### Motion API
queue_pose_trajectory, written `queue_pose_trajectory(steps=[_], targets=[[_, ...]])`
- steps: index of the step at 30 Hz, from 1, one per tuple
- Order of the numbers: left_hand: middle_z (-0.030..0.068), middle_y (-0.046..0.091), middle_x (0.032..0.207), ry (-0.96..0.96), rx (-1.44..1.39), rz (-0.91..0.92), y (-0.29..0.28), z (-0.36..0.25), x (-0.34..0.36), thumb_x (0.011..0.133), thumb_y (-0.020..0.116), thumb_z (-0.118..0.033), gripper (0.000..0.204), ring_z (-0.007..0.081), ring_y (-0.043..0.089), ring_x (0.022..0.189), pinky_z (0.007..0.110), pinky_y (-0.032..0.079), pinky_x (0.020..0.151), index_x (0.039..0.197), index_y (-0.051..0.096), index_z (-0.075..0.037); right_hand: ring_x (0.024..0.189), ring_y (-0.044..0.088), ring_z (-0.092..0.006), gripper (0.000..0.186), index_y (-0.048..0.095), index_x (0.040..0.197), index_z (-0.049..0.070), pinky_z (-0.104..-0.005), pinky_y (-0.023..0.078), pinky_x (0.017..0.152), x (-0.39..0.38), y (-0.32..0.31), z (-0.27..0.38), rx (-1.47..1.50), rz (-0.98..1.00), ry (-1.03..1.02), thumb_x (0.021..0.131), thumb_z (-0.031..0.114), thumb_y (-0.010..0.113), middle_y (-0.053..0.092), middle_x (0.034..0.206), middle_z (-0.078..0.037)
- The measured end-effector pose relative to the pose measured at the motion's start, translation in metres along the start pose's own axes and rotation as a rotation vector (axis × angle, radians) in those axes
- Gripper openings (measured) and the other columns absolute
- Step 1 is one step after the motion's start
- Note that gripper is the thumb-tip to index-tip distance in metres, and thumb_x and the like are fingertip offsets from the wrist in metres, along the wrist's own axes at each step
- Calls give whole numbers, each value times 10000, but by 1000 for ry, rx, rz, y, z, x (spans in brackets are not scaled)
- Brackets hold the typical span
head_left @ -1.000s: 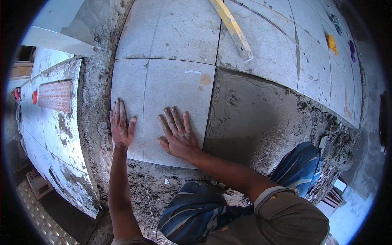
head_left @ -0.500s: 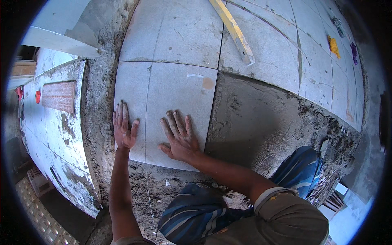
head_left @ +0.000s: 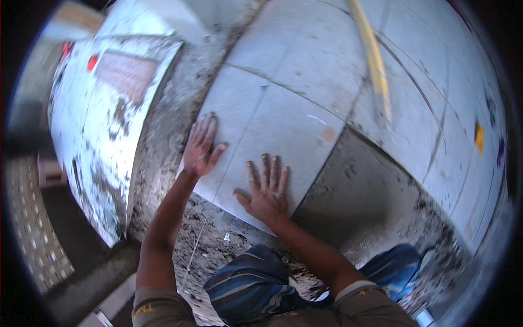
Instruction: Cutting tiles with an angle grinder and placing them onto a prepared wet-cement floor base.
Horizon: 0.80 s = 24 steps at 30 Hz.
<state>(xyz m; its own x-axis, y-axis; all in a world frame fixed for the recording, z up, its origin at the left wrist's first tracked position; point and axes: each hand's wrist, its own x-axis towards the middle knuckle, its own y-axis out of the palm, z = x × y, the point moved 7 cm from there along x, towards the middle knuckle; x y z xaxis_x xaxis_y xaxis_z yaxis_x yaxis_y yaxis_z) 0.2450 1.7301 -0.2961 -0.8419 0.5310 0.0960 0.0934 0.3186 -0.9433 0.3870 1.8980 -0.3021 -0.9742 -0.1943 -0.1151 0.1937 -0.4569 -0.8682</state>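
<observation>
Both of my hands lie flat on a pale grey floor tile [head_left: 272, 136], which has a thin line running along it and a tan patch near its far right corner. My left hand [head_left: 201, 147] rests at the tile's left edge, fingers stretched out and thumb apart. Nearer its front edge, my right hand [head_left: 267, 191] is spread with the palm down. Neither hand holds anything. To the right of the tile is a bed of smooth wet mortar [head_left: 354, 185].
A yellow straightedge bar [head_left: 373, 65] lies on the far tiles. Rough mortar [head_left: 158, 131] runs along the left, beside a raised white slab [head_left: 109, 141] bearing a reddish textured board [head_left: 126, 73]. A string [head_left: 194, 248] crosses the rubble near my knees. A yellow scrap [head_left: 479, 137] lies far right.
The view has turned, so the tile and surroundings appear tilted clockwise and shifted. Both hands stay flat on the same tile in nearly the same places.
</observation>
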Motion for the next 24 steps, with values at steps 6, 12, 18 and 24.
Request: queue_pose_trajectory(steps=[6,12,18,24], targets=[[191,321,1667,-36,14,-73,-7,12,-5,1034,540,-503,732,388,306,1539,514,218,1277,1576,383,-37,1549,105,-551,906,345,1613,89,-706,33,1214,0,-7,9,-148,-20,30,949,680,518,204,1669,-322],[184,392,1632,-14,-53,-171,-13,17,-16,1048,532,-465,655,359,338,1529,505,235,1279,1541,447,-42,1553,106,-540,961,293,1632,97,-710,41,1209,0,-2,26,-218,8,-57,937,723,516,189,1674,-317],[172,323,1669,-152,-20,-153,16,3,-27,1077,446,-476,673,348,290,1552,490,198,1296,1589,362,-47,1556,106,-534,973,281,1635,93,-719,66,1202,-4,8,10,-301,-84,-28,940,736,504,174,1681,-305],[152,253,1701,-144,-15,-147,2,4,-31,1088,395,-488,687,331,229,1576,489,167,1303,1612,312,-51,1547,94,-560,976,275,1635,85,-724,59,1200,-2,5,22,-323,-84,-47,938,718,534,158,1677,-324]])
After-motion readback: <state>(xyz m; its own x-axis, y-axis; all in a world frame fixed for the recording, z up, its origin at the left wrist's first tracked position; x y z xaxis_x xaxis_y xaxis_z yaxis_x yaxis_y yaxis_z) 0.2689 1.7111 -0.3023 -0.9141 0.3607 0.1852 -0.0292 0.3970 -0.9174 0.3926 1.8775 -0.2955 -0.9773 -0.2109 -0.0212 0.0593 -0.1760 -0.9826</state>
